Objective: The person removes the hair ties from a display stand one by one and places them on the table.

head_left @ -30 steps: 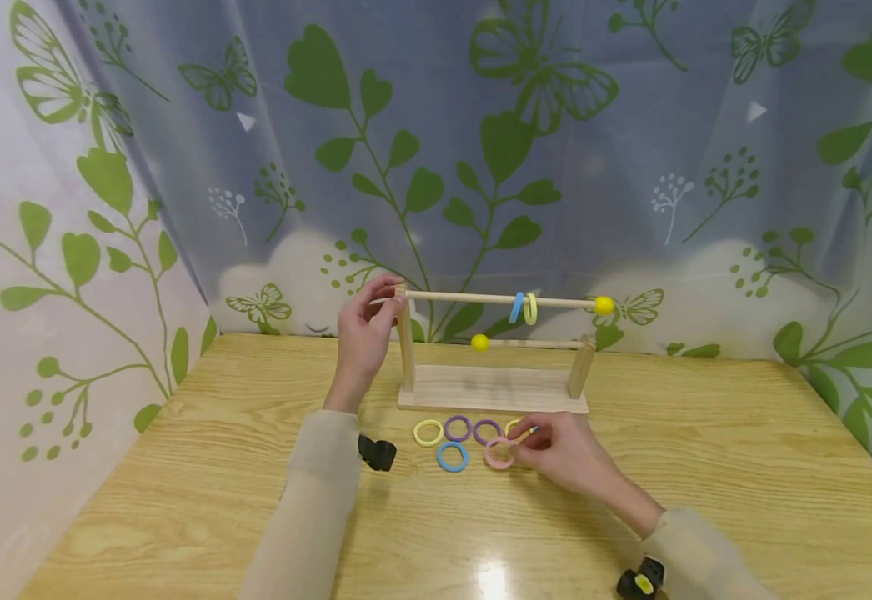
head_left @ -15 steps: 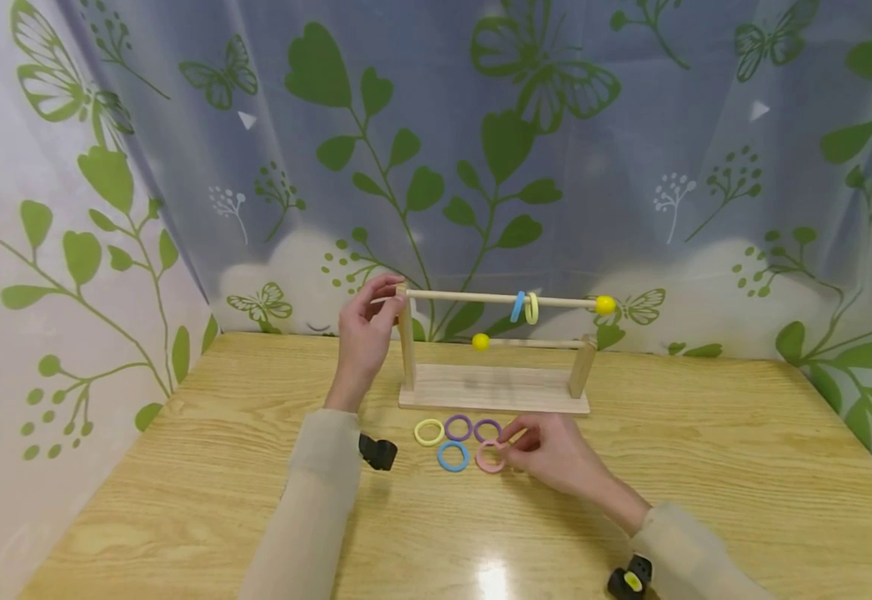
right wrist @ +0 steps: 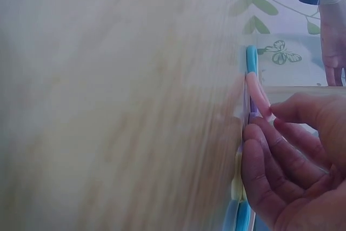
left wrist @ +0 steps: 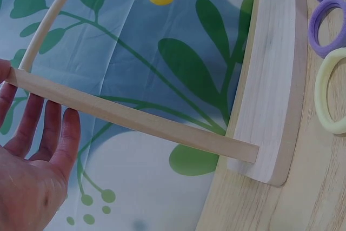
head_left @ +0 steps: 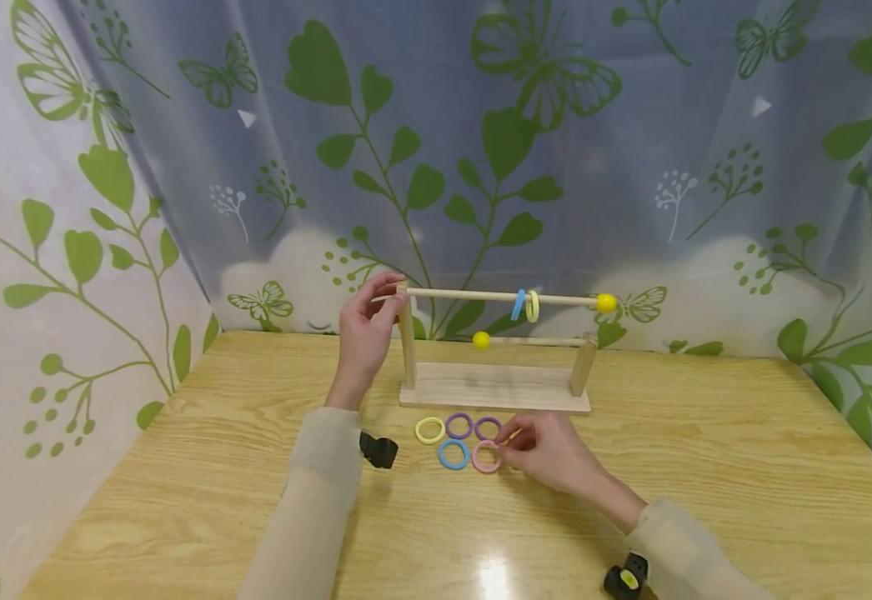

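In the head view my left hand point(head_left: 365, 327) holds the top of the left post point(head_left: 408, 342) of a wooden rack. The left wrist view shows its fingers behind the post point(left wrist: 135, 116). My right hand point(head_left: 552, 452) pinches the edge of a pink hair tie point(head_left: 485, 457), low over the table. Left of it is a blue hair tie point(head_left: 454, 455); behind are two purple ones and a yellow hair tie point(head_left: 430, 431). More yellow and blue ties point(right wrist: 243, 216) show beyond the fingers in the right wrist view, hidden in the head view.
The rack's base point(head_left: 496, 387) stands behind the hair ties. A blue tie point(head_left: 518, 305) and a yellow tie point(head_left: 533, 307) hang on its upper rod, which ends in a yellow ball point(head_left: 605, 303). The lower rod has another yellow ball point(head_left: 482, 340). A patterned curtain point(head_left: 436, 167) hangs behind the table.
My right hand has moved slightly left with the pink hair tie, closer to the blue one. Ties glimpsed behind its fingers earlier are covered now. My left hand stays on the post.
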{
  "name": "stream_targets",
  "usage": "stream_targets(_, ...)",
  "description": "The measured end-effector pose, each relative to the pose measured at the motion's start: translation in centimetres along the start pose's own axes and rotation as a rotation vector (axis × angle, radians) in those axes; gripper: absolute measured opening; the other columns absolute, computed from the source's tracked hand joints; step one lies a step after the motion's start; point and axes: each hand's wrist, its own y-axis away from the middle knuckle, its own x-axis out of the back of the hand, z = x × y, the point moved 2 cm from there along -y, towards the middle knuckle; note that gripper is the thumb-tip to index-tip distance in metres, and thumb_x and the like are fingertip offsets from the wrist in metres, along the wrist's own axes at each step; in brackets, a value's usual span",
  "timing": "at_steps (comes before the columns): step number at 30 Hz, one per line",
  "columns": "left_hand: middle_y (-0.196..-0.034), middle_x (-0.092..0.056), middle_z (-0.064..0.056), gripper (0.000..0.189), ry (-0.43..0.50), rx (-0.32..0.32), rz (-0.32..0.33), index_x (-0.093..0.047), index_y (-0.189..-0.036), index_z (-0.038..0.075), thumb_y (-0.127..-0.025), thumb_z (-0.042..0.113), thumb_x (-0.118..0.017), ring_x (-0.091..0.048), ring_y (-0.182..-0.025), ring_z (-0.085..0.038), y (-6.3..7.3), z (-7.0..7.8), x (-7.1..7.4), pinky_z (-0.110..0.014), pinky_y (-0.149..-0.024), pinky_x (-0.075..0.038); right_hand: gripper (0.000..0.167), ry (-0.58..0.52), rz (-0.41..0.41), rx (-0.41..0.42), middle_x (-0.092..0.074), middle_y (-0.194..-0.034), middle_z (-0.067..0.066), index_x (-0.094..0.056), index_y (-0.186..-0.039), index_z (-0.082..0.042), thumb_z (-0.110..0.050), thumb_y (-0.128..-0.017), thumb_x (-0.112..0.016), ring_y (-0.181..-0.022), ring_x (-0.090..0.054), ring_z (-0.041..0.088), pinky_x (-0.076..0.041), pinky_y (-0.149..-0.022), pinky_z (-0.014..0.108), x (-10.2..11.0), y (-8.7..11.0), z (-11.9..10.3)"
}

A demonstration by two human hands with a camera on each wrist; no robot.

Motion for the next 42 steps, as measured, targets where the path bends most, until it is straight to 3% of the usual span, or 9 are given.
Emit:
stream_targets(6,-0.118,-0.066,-0.025,0.029,-0.01,0.023,0.001,-0.065,-0.127,-0.004,-0.1,0.003,-0.058,-0.065,-0.095,-0.021,-0.2,0.2,-0.1,-0.048,-0.093,-0.056,0.008,0.029,0.019,0.017,-0.077,-0.085,0.004,-0.077,-0.092,-0.009,-0.012,-0.086,-0.08,-0.074,-0.069,0.008,-0.055,-0.063,0.02,0.1,-0.1,-0.1)
stream_targets(14,-0.116,-0.068,-0.019,0.026,0.0,-0.005,0.003,-0.069,-0.124,0.005,-0.099,0.009,-0.063,-0.066,-0.095,-0.017,-0.1,0.2,-0.2,-0.037,-0.088,-0.056,0.008,0.027,0.018,0.019,-0.077,-0.086,0.003,-0.076,-0.093,-0.008,-0.012,-0.087,-0.078,-0.074,-0.068,0.007,-0.055,-0.065,0.02,0.3,0.0,-0.2)
stream_targets(23,-0.113,-0.069,-0.015,0.024,-0.018,-0.022,0.005,-0.07,-0.122,0.007,-0.099,0.011,-0.063,-0.067,-0.092,-0.014,-0.1,0.0,-0.1,-0.031,-0.084,-0.057,0.008,0.027,0.032,-0.02,-0.078,-0.086,0.004,-0.077,-0.095,-0.009,-0.013,-0.088,-0.075,-0.072,-0.068,0.006,-0.054,-0.062,0.021,0.5,0.1,-0.2)
stream_targets(32,-0.113,-0.069,-0.014,0.025,-0.016,-0.014,0.008,-0.069,-0.123,0.007,-0.099,0.012,-0.063,-0.067,-0.093,-0.014,0.0,-0.1,0.0,-0.031,-0.085,-0.057,0.013,0.043,0.112,-0.021,-0.078,-0.086,0.003,-0.076,-0.101,-0.009,-0.014,-0.089,-0.076,-0.073,-0.07,0.008,-0.054,-0.064,0.021,1.2,0.0,-0.4)
stream_targets(42,-0.115,-0.068,-0.017,0.025,-0.002,-0.017,-0.001,-0.07,-0.123,0.006,-0.1,0.011,-0.063,-0.067,-0.095,-0.015,0.0,-0.2,0.0,-0.022,-0.082,-0.056,0.013,0.007,0.243,0.037,-0.079,-0.088,0.003,-0.076,-0.1,-0.009,-0.015,-0.09,-0.077,-0.074,-0.071,0.011,-0.055,-0.065,0.021,2.5,-0.4,-0.8)
